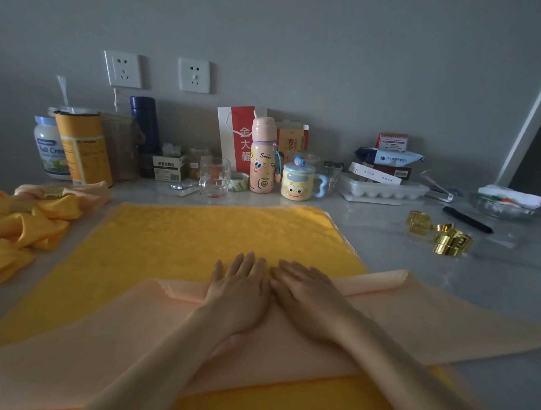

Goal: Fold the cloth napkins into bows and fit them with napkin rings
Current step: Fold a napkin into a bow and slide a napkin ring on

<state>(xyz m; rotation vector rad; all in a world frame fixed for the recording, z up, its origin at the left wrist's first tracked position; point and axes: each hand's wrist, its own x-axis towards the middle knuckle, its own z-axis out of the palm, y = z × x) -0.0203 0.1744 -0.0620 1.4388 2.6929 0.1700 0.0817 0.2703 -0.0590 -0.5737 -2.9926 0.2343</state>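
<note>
Landmark: yellow napkin (231, 234), spread flat in the middle of the bench (384, 248).
Peach napkin (105, 337): lies on top of the yellow napkin's near half, set at an angle. Its right corner hangs past the yellow napkin's right edge onto the bench. Its far edge is folded back on itself in a narrow band with a scalloped hem.
Left hand (238, 292): palm down on the folded band, over the yellow napkin's centre. The fingers are straight and gripping nothing, and the fingertips reach onto the yellow cloth.
Right hand (309, 295): flat on the same band, just beside the left hand and almost touching it. The fingers are straight, holding nothing.
Finished bows (23, 227): a heap of yellow ones and at least one peach one, off the yellow napkin's left edge. Some show a band at the middle.
Napkin rings (440, 235): a small cluster of shiny gold ones on the bench, well apart from the yellow napkin's far right corner.
Black pen (466, 219): just beyond the rings, farther right of the yellow napkin.
Behind the yellow napkin, along the wall: a yellow canister (82, 149), a blue flask (144, 133), a glass tumbler (214, 178), a pink bottle (262, 157), a cartoon mug (296, 182) and a white egg tray (383, 189).
</note>
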